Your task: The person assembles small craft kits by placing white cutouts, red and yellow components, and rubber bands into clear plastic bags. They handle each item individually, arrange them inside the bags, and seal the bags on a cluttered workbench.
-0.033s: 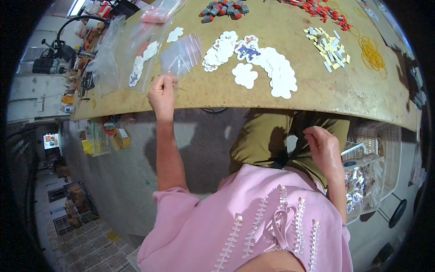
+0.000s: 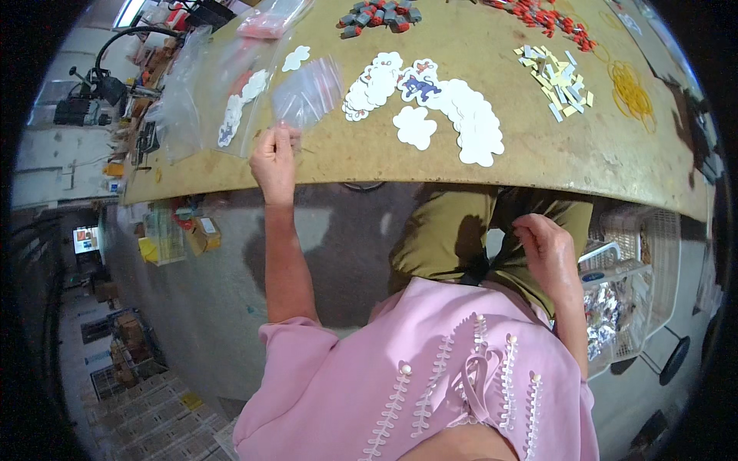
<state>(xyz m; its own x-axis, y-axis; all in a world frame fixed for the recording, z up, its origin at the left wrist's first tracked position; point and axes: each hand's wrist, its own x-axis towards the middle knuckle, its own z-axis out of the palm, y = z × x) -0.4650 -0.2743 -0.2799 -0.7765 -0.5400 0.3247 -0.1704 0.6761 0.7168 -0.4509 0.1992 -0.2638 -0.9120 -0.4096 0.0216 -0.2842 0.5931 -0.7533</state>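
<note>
My left hand [image 2: 274,163] is over the near left part of the table, closed in a pinch at the lower edge of a fanned stack of clear zip bags [image 2: 305,94]. A bag's edge appears to be between its fingers. Over my lap is my right hand [image 2: 547,250], its fingers curled together with nothing visible in them. White cloud-shaped cutouts [image 2: 477,127] lie in overlapping rows right of the bags, some with printed figures. One single cutout [image 2: 415,127] lies nearer me, and another small cutout [image 2: 296,58] lies beyond the bags.
Larger clear plastic bags [image 2: 184,100] cover the table's left end. Grey and red small parts [image 2: 380,15], red pieces [image 2: 550,21], yellow and grey strips [image 2: 555,81] and yellow rubber bands [image 2: 630,88] are spread farther back and right. A white basket [image 2: 665,269] stands beside my right leg.
</note>
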